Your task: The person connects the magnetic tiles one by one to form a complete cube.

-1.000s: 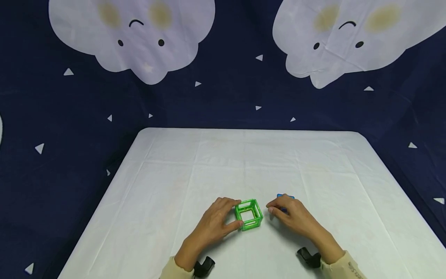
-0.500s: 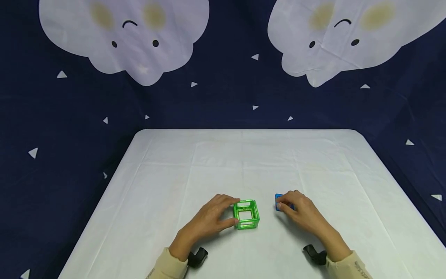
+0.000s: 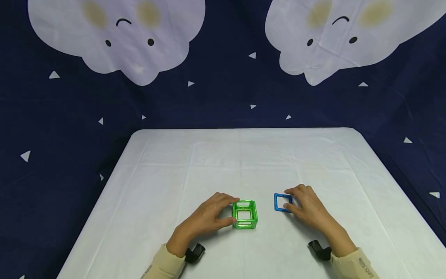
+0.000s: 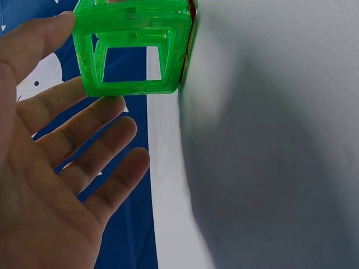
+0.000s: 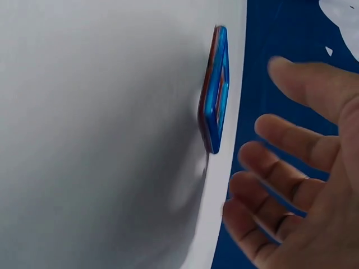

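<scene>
My left hand [image 3: 203, 217] holds a cube of green magnetic tiles [image 3: 245, 221] by its left side, thumb at the near corner and index finger at the far one. In the left wrist view the green cube [image 4: 134, 25] has window-like square frames and a red edge along its tabletop side; the other fingers are spread. To the right, a blue square magnetic tile [image 3: 275, 202] lies on the table. Its right edge sits between the thumb and index finger of my right hand [image 3: 310, 209]. The right wrist view shows these fingers loosely bent, apart from the blue tile [image 5: 211, 109], which has red underneath.
A white cloth-covered table [image 3: 209, 170] with rounded far corners bears everything. Behind it hangs a dark blue backdrop [image 3: 223, 100] with cloud faces and small white triangles. Black wrist cameras [image 3: 195, 254] hang below each wrist, near the tabletop.
My right hand has moved right and back off the blue tile, its fingers spreading so that the tile now shows. The left hand keeps its hold on the green cube.
</scene>
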A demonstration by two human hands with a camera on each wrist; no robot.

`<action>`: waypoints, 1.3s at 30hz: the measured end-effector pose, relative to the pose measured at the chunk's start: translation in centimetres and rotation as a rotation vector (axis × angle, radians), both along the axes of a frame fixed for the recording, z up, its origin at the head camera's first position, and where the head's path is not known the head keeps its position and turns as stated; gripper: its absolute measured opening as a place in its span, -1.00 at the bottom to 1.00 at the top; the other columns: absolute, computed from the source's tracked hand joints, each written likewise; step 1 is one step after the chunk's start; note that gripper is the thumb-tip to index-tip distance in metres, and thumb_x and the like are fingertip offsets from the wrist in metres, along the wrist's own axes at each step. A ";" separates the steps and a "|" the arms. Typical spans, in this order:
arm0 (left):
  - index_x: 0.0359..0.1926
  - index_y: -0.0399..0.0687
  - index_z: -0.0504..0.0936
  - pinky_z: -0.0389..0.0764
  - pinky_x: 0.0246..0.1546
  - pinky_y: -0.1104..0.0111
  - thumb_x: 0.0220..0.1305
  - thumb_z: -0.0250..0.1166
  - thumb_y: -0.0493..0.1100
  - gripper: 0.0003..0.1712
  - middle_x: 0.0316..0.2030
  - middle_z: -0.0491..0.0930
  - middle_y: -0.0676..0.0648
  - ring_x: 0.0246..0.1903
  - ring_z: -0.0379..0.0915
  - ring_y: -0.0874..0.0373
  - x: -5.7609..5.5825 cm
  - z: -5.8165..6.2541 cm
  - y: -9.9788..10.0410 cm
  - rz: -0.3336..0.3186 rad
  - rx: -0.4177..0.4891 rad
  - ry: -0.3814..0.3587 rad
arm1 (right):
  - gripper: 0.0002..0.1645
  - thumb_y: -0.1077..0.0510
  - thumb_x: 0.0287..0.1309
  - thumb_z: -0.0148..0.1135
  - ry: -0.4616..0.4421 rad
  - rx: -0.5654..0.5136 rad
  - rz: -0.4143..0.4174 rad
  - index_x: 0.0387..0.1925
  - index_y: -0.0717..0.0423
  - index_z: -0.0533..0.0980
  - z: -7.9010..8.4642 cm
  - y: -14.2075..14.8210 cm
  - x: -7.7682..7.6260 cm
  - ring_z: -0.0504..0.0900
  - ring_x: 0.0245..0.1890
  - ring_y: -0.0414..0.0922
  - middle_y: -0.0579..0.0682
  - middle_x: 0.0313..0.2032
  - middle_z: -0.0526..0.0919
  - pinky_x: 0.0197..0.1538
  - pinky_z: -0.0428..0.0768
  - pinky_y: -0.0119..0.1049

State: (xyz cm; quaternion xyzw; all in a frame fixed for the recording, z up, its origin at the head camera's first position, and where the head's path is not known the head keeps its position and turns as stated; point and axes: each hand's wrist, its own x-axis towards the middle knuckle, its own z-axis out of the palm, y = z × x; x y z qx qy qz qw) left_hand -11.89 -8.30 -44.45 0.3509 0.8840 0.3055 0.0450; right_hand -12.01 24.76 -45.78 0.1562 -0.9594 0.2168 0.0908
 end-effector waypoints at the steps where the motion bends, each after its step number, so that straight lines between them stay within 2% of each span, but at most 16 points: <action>1: 0.24 0.08 0.43 0.45 0.14 0.29 0.15 0.32 0.10 -0.36 0.09 0.50 0.10 0.09 0.38 0.26 0.0 0.0 0.0 -0.005 0.003 0.001 | -0.53 0.09 -0.10 0.44 -0.037 0.017 -0.011 -0.08 0.09 0.56 0.0 0.1 0.0 0.36 -0.26 -0.12 0.00 -0.22 0.55 -0.22 0.33 -0.25; 4: 0.24 0.07 0.43 0.45 0.14 0.29 0.16 0.32 0.10 -0.36 0.09 0.51 0.10 0.09 0.38 0.25 -0.1 0.1 -0.1 -0.019 0.010 0.006 | -0.39 0.04 -0.13 0.46 -0.119 0.045 -0.019 0.02 0.11 0.51 0.1 0.3 -0.2 0.35 -0.22 -0.08 0.06 -0.15 0.52 -0.19 0.31 -0.25; 8: 0.24 0.07 0.44 0.45 0.14 0.29 0.16 0.32 0.10 -0.37 0.08 0.52 0.10 0.09 0.38 0.26 -0.3 0.1 -0.3 -0.032 0.014 0.013 | -0.31 0.01 -0.17 0.49 -0.155 0.068 -0.007 0.06 0.12 0.49 -0.1 0.6 -0.2 0.36 -0.19 -0.06 0.08 -0.13 0.51 -0.19 0.30 -0.25; 16: 0.25 0.08 0.43 0.45 0.14 0.29 0.16 0.31 0.11 -0.36 0.08 0.51 0.12 0.10 0.38 0.27 -0.3 0.0 -0.4 -0.029 0.016 0.013 | -0.24 -0.01 -0.22 0.52 -0.133 0.118 0.016 0.07 0.16 0.48 -0.2 0.7 -0.2 0.37 -0.18 -0.02 0.08 -0.15 0.50 -0.16 0.32 -0.19; 23: 0.26 0.06 0.41 0.45 0.14 0.26 0.14 0.31 0.13 -0.32 0.09 0.50 0.12 0.10 0.37 0.25 0.1 0.1 -0.3 0.031 0.014 -0.009 | -0.27 0.00 -0.22 0.52 -0.115 0.146 0.034 0.06 0.16 0.53 -0.6 0.7 -0.2 0.37 -0.16 -0.01 0.09 -0.12 0.50 -0.14 0.33 -0.15; 30: 0.22 0.04 0.45 0.46 0.14 0.22 0.11 0.33 0.15 -0.33 0.08 0.51 0.09 0.11 0.39 0.20 0.5 0.0 -0.1 0.076 0.022 0.038 | -0.31 -0.01 -0.23 0.53 -0.099 0.168 0.033 0.02 0.14 0.55 -0.8 0.6 -0.2 0.39 -0.15 -0.01 0.08 -0.14 0.51 -0.14 0.36 -0.13; 34: 0.19 0.03 0.47 0.45 0.15 0.20 0.12 0.33 0.16 -0.36 0.06 0.52 0.09 0.12 0.39 0.20 0.7 -0.1 0.0 0.091 0.046 0.028 | -0.32 -0.03 -0.22 0.52 -0.088 0.180 0.039 -0.01 0.17 0.56 -0.7 0.7 -0.2 0.41 -0.17 -0.02 0.07 -0.16 0.53 -0.13 0.38 -0.12; 39: 0.18 0.06 0.47 0.35 0.27 0.16 0.12 0.32 0.17 -0.37 0.03 0.54 0.10 0.12 0.40 0.19 1.0 -0.1 0.2 0.115 0.055 0.024 | -0.34 -0.07 -0.17 0.48 -0.099 0.149 0.041 -0.03 0.19 0.54 -0.3 0.7 -0.1 0.44 -0.17 -0.04 0.04 -0.17 0.57 -0.12 0.42 -0.11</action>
